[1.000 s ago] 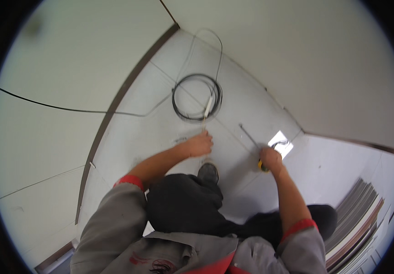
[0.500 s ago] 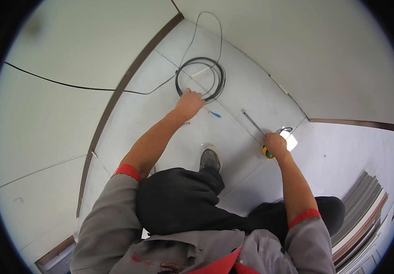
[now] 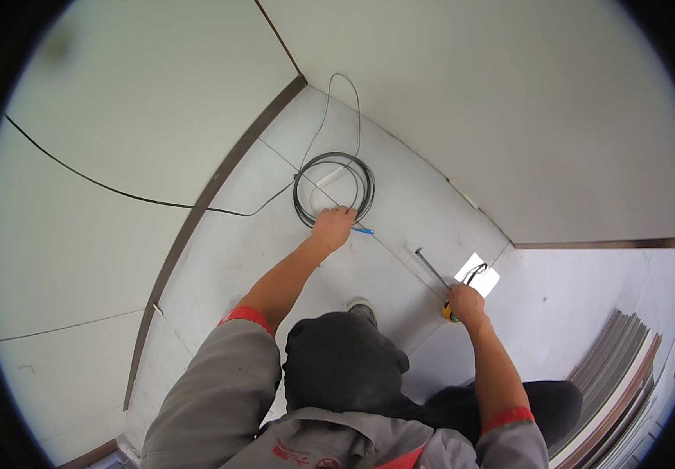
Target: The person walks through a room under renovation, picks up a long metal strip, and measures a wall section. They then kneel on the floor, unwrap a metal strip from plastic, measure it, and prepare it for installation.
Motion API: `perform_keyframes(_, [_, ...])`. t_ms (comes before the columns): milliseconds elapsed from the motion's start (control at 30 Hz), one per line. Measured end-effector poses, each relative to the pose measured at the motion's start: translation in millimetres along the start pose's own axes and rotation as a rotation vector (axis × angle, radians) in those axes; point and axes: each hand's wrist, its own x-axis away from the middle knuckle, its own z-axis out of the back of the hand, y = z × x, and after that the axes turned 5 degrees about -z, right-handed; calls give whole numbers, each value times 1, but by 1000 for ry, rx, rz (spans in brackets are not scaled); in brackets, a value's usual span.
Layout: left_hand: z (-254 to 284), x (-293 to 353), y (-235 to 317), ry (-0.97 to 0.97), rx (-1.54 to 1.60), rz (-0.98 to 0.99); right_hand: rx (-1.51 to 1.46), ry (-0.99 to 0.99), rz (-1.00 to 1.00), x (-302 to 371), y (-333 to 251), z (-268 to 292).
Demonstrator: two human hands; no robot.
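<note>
My left hand is closed at the near edge of a coil of black cable lying on the floor. A blue connector on the cable's end sticks out to the right of its fingers. How much of the cable lies in the grip is hidden. To the right, my right hand is wrapped round a yellow tape measure. The tape's metal blade is partly drawn out, slanting forward and left over the floor, its hooked end apart from the coil.
From the coil, cable runs left across a dark skirting strip and along the pale wall. A white sheet with a small dark loop lies beyond my right hand. Long grey and brown strips are stacked at right. My shoe stands between my arms.
The view has shifted, so the floor things sit lower. My left hand has moved right along the coil's near edge, and the blue connector lies closer to the coil. The tape measure remains in my right hand.
</note>
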Motion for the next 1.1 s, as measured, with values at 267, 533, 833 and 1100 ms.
perform_keyframes(267, [59, 8, -72, 212, -133, 162, 60, -73, -46, -6, 1, 5])
perform_keyframes(533, [-2, 156, 50, -403, 549, -133, 18, -94, 42, -15, -9, 10])
perform_keyframes(833, [-29, 140, 65, -151, 496, -12, 23, 13, 196, -28, 14, -15])
perform_keyframes(1100, [34, 150, 9, -356, 236, 262, -52, -138, 87, 3, -25, 35])
